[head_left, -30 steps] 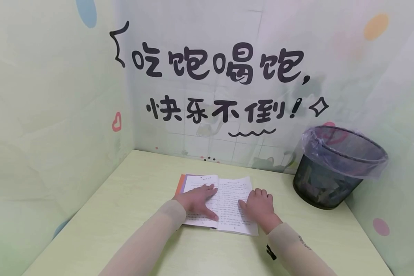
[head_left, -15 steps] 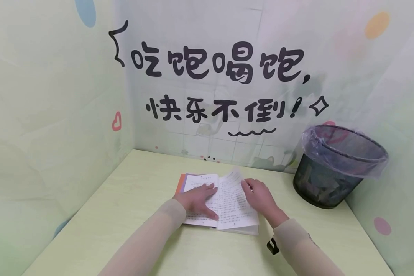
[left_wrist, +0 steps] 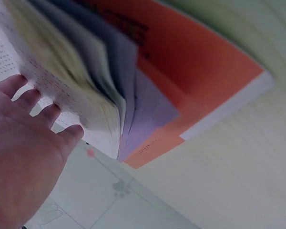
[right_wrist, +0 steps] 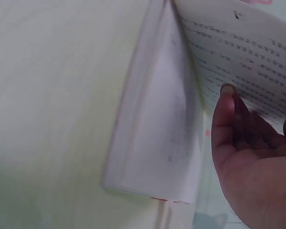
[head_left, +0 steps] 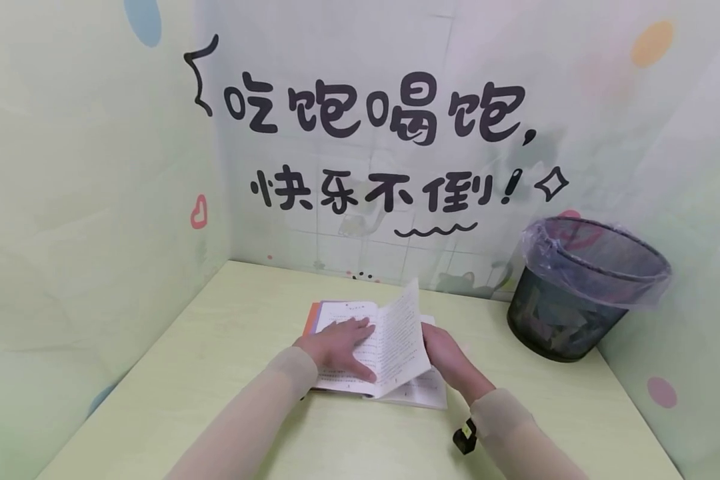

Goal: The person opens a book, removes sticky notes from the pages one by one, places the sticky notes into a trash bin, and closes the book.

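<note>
An open book (head_left: 417, 395) with printed pages lies on the pale table. My left hand (head_left: 339, 347) rests on its left page, fingers spread and thumb near the spine. One page (head_left: 403, 343) stands raised from the right half. My right hand (head_left: 450, 357) is at that page's outer edge, its fingertips hidden behind the paper in the head view. In the right wrist view, the right hand's fingers (right_wrist: 226, 102) touch the printed side of the raised page, only loosely bent. An orange cover (left_wrist: 200, 71) and a purple sheet (left_wrist: 150, 102) show under the pages in the left wrist view.
A black mesh bin (head_left: 567, 313) with a clear purplish liner stands at the back right of the table (head_left: 174, 373). Printed walls enclose the back and both sides. A small black object (head_left: 465, 437) hangs at my right sleeve.
My right hand first lay at the right page's edge, then lifted a page by its upper corner. Now the page stands steeper and leans left, the hand behind it. The left hand stays put.
</note>
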Demonstrator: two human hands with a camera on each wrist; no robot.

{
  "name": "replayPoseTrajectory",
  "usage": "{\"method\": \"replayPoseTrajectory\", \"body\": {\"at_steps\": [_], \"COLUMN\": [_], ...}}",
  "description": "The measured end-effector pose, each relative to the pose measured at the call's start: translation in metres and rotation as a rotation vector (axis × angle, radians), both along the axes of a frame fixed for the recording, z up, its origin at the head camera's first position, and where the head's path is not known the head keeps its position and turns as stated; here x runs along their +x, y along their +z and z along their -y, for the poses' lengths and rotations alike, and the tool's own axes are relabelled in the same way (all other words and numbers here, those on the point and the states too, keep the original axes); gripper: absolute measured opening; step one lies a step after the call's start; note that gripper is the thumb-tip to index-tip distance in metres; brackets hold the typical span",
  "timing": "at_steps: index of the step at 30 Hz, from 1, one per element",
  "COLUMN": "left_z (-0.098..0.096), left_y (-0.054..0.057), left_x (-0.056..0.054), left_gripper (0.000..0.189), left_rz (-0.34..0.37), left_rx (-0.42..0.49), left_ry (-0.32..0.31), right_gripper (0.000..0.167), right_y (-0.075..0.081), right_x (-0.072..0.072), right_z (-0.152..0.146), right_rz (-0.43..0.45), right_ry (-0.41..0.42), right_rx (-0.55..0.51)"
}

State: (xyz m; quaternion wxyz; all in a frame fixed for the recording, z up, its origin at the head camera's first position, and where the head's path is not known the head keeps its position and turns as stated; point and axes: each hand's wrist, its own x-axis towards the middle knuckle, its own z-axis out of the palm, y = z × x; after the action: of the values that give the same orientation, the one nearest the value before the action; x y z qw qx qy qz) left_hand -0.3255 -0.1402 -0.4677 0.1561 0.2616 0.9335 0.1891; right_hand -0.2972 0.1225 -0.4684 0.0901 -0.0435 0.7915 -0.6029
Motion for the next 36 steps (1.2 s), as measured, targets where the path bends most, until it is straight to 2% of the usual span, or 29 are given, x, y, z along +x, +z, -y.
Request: {"method": "replayPoseTrajectory", "body": {"at_steps": [5, 10, 15, 17, 21, 24, 29, 33, 36], "left_z": [0.004, 0.013, 0.033, 0.044, 0.069, 0.084, 0.104, 0.115, 0.118], "left_y": [0.001, -0.001, -0.002, -0.002, -0.004, -0.008, -0.013, -0.009, -0.003], "left_x": [0.001, 0.001, -0.003, -0.007, -0.013, -0.015, -0.017, -0.018, -0.019], "left_gripper": [0.113, 0.114, 0.107, 0.100, 0.082, 0.076, 0.076, 0.070, 0.065], "left_rz": [-0.068, -0.090, -0.106, -0.126, -0.166, -0.155, -0.131, -0.161, -0.197], "left_rx": [-0.017, 0.000, 0.032, 0.030, 0.025, 0.025, 0.037, 0.089, 0.130], "left_ry": [-0.024, 0.001, 0.028, 0.033, 0.055, 0.099, 0.163, 0.190, 0.218], "right_gripper": [0.054, 0.058, 0.059, 0.058, 0.064, 0.072, 0.078, 0.078, 0.077], "right_y": [-0.009, -0.013, -0.018, -0.018, -0.017, -0.017, -0.021, -0.021, -0.019], "right_x": [0.006, 0.007, 0.005, 0.005, 0.008, 0.012, 0.019, 0.025, 0.028], "right_z": [0.006, 0.016, 0.025, 0.029, 0.037, 0.043, 0.051, 0.056, 0.060], "right_rz": [-0.045, -0.107, -0.205, -0.229, -0.219, -0.215, -0.264, -0.270, -0.282], "right_ry": [0.037, 0.066, 0.100, 0.125, 0.187, 0.243, 0.302, 0.316, 0.321], "right_rx": [0.009, 0.078, 0.162, 0.214, 0.320, 0.402, 0.557, 0.668, 0.711]}}
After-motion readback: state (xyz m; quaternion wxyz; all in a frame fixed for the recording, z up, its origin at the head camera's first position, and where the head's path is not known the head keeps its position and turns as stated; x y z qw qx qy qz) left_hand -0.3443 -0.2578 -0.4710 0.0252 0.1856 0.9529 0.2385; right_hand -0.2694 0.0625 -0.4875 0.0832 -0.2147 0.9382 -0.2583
